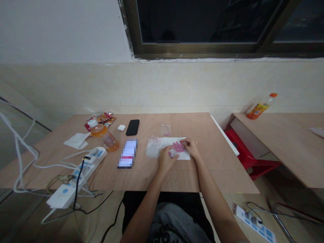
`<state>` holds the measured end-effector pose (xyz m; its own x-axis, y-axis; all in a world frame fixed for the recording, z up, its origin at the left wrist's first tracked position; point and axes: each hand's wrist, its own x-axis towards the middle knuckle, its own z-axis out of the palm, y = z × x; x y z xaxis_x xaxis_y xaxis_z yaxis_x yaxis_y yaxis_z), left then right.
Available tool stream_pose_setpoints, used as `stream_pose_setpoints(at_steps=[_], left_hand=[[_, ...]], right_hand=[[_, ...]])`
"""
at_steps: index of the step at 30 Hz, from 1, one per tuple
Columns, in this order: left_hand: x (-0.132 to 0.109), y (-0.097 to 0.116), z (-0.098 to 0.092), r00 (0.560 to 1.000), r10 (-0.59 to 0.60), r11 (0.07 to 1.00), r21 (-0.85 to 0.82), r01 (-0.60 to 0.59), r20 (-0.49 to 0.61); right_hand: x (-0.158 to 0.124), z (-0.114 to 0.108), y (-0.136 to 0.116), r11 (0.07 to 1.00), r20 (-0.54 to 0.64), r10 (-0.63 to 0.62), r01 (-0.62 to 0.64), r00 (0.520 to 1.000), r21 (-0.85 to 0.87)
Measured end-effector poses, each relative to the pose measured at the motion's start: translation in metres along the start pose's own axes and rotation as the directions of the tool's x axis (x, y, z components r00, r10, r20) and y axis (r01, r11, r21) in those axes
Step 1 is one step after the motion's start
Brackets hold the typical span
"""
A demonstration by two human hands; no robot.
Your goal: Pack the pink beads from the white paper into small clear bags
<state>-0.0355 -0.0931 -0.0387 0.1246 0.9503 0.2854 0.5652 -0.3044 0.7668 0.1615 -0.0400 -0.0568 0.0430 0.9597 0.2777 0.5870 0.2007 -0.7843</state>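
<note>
Pink beads [179,146] lie in a loose cluster on a white sheet of paper [187,156] in front of me. My left hand [166,158] is at the left of the cluster, thumb and fingers curled around what looks like a small clear plastic bag [173,153] with a few beads in it. At the right edge of the cluster, the fingertips of my right hand [191,147] are pinched together; whatever they hold is too small to make out. Left of the paper lies a stack of clear zip bags [152,147]. Beyond it sits a small bag [166,130] holding some pink beads.
To the left are a lit phone [128,153], a black phone [133,127], a white earbud case [122,128], an orange drink bottle [105,135], snack wrappers [101,118], tissue [77,140] and a power strip [86,170] with cables. A red stool [243,155] stands at right.
</note>
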Motion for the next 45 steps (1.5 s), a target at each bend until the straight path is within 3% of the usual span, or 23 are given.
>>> stream_pose_setpoints(at_steps=[38,45], left_hand=[[0.002,0.007,-0.005,0.999,-0.045,0.999,0.005,0.045,0.031],[0.002,0.003,-0.001,1.000,-0.028,1.000,0.005,0.028,0.006]], right_hand=[[-0.001,-0.003,-0.008,0.993,-0.018,0.002,-0.004,1.000,-0.119],[-0.003,-0.004,-0.011,0.998,0.014,-0.007,0.007,1.000,-0.056]])
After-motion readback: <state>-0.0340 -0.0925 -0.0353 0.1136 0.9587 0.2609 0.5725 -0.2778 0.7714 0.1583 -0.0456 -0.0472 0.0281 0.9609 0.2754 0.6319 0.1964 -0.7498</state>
